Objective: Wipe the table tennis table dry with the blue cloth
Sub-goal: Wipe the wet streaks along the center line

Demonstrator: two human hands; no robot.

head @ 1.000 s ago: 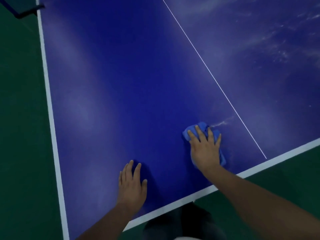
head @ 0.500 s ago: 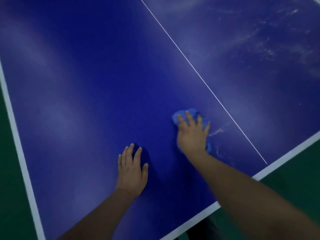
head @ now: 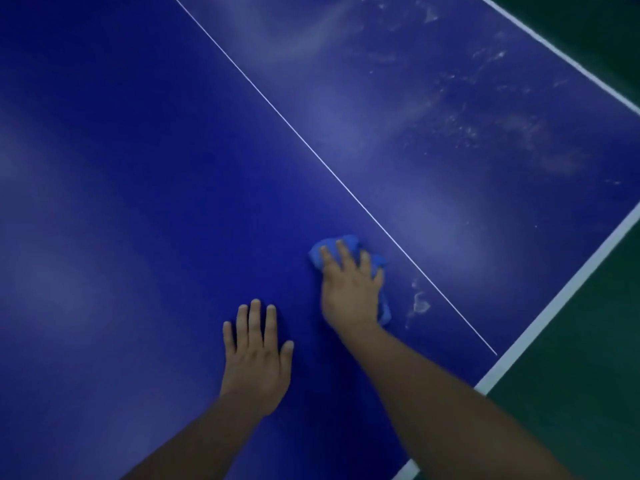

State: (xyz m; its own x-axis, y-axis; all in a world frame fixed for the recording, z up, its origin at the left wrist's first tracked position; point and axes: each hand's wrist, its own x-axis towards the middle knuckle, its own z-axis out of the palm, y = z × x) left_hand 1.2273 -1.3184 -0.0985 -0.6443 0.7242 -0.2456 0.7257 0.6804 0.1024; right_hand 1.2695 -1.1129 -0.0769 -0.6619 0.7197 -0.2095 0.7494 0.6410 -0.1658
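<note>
Right hand (head: 349,289) flat, fingers spread straight, pressing blue cloth (head: 350,240) onto table tennis table (head: 138,168), near end, just left of white centre line (head: 311,147). Left hand (head: 256,355) flat on bare surface, fingers relaxed, holding nothing. Water smear (head: 420,304) just right of cloth; wet streaks (head: 467,126) far right.

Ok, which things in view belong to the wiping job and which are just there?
Job: blue cloth; right hand pressing it; table tennis table; wet smear beside the cloth; wet speckles across the centre line.
Just there: left hand resting flat on the table; green floor.
</note>
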